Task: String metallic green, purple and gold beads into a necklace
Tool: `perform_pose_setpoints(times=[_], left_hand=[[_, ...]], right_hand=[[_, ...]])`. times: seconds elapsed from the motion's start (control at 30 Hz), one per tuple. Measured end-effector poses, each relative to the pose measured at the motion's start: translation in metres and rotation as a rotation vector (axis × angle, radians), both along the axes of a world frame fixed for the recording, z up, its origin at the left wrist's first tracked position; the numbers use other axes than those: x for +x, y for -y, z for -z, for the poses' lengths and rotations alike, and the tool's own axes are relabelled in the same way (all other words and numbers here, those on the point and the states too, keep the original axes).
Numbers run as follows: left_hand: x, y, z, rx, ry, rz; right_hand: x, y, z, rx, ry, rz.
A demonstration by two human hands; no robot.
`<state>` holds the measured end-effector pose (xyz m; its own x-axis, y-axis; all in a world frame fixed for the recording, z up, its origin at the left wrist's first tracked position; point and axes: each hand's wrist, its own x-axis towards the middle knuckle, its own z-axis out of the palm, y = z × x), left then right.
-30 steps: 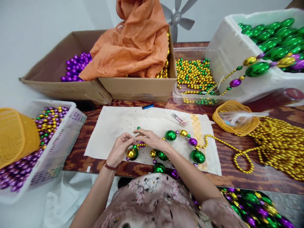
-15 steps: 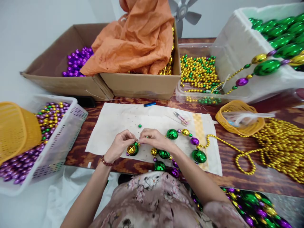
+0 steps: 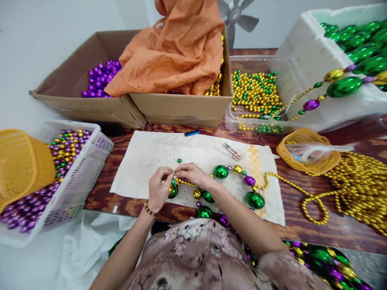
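My left hand (image 3: 160, 186) is closed in a pinch on a thin white string (image 3: 165, 167), whose loose end sticks up past the fingers. Fingertip to fingertip with it, my right hand (image 3: 192, 174) pinches the same string just above the bead strand. Under the hands hangs a large green bead (image 3: 173, 190), partly covered by my left fingers. A short run of small gold beads (image 3: 189, 183) leads right from there. The bead garland (image 3: 221, 172) of green, gold and purple beads curves over the white cloth (image 3: 145, 161). One loose green bead (image 3: 179, 160) lies beyond my hands.
Thread snips (image 3: 232, 151) and a blue pen-like object (image 3: 192, 133) lie on the cloth. Cardboard boxes (image 3: 181, 110) stand behind, a white basket (image 3: 75, 173) of beads left. Gold bead strands (image 3: 359, 189), a yellow basket (image 3: 308, 159) and a foam box (image 3: 290, 52) are at right.
My left hand has turned more upright and shifted slightly right, closer against my right fingertips. White string now shows between the hands, and the small gold beads have come into view.
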<state>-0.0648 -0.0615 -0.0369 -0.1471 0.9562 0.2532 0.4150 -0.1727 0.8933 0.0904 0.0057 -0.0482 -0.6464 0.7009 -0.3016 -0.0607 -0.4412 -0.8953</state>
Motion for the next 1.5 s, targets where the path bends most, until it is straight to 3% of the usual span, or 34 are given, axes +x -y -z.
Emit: perform_pose_setpoints(times=[0.13,0.3,0.4,0.5,0.67,0.8,0.97,1.1,1.27,1.4,1.5], left_hand=[[0.002,0.0,0.002,0.055,0.019,-0.013],[0.0,0.003,0.006,0.028,0.097,-0.029],[0.002,0.005,0.003,-0.048,0.225,-0.03],[0.004,0.008,-0.004,-0.115,0.37,-0.027],[0.004,0.01,-0.013,-0.153,0.475,-0.01],[0.003,0.008,-0.021,-0.164,0.476,0.08],[-0.001,0.008,-0.027,-0.288,0.427,0.16],[-0.01,0.004,-0.026,-0.411,0.429,0.148],[-0.019,-0.016,-0.024,-0.649,0.655,0.145],[-0.021,-0.032,-0.022,-0.756,0.694,0.194],[-0.022,-0.037,-0.021,-0.778,0.682,0.251]], right_hand=[[0.0,-0.001,0.004,-0.008,0.017,0.04],[0.016,-0.014,0.007,0.004,0.059,0.217],[0.021,-0.018,0.001,-0.157,-0.149,0.273],[0.017,-0.017,-0.002,-0.311,-0.378,0.241],[0.005,-0.016,0.01,-0.251,-0.266,0.199],[0.002,-0.018,0.016,-0.206,-0.219,0.143],[0.005,-0.02,0.014,-0.165,-0.183,0.09],[0.008,-0.019,0.006,-0.135,-0.165,0.069],[0.017,-0.016,-0.012,-0.113,-0.203,0.143],[0.019,-0.017,-0.019,-0.179,-0.249,0.271],[0.005,-0.023,-0.018,-0.133,-0.2,0.313]])
